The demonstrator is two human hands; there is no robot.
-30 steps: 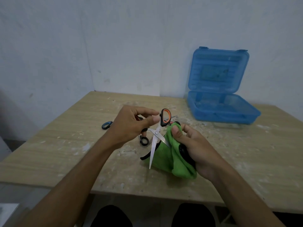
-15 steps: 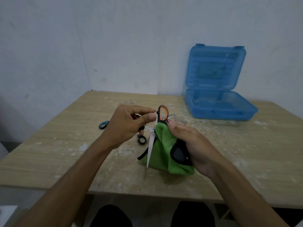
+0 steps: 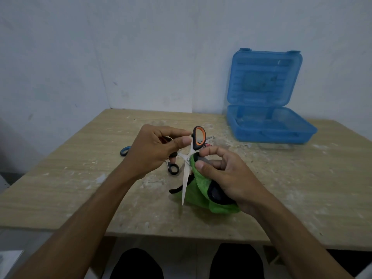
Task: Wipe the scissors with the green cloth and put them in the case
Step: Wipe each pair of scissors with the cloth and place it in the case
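Note:
My left hand (image 3: 155,150) pinches the orange-and-black handle of a pair of scissors (image 3: 198,138), held over the table with its blades spread apart. One silver blade points down toward me. My right hand (image 3: 225,176) holds the green cloth (image 3: 199,190) and presses it around the other blade near the pivot; the second black handle loop shows through the cloth under my palm. The blue case (image 3: 269,125) stands with its lid up at the back right of the table.
More scissors lie on the wooden table (image 3: 60,188) behind my hands: a blue handle (image 3: 124,151), a black handle loop (image 3: 173,169) and a blade tip near the case. The white wall stands close behind the table.
The cloth in my right hand has slid up along the blade to the pivot. My left hand has kept its grip on the orange handle, with the scissors nearly upright.

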